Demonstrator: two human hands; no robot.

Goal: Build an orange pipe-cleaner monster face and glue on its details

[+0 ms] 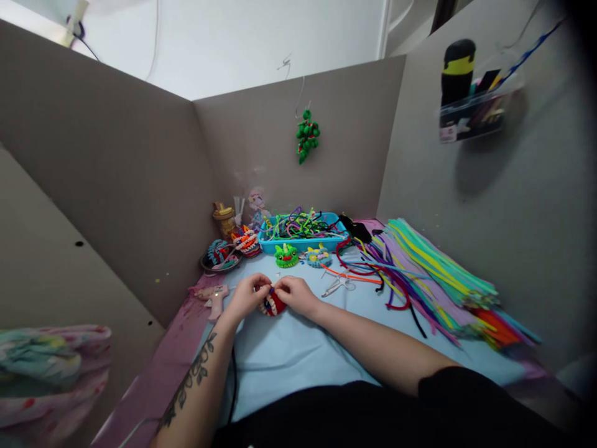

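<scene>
Between both hands is a red pipe-cleaner figure [278,303] with pale and dark blue parts on its front. My left hand [250,295] grips its left side, fingertips closed near the top. From the right, my right hand [296,294] pinches at the figure's upper edge, close to the left fingertips. The fingers cover part of the figure, so any small piece between them cannot be made out. Beyond the hands sit a green figure [286,256] and a light blue figure [319,256]. A pair of scissors [336,285] lies right of my right hand.
A blue tray [303,246] of tangled pipe cleaners stands at the back. Long pipe-cleaner bundles [420,267] spread along the right. A pink glue gun [216,301] lies left, near a bowl [222,269] and an orange figure [247,241]. Grey partitions [298,168] enclose the table.
</scene>
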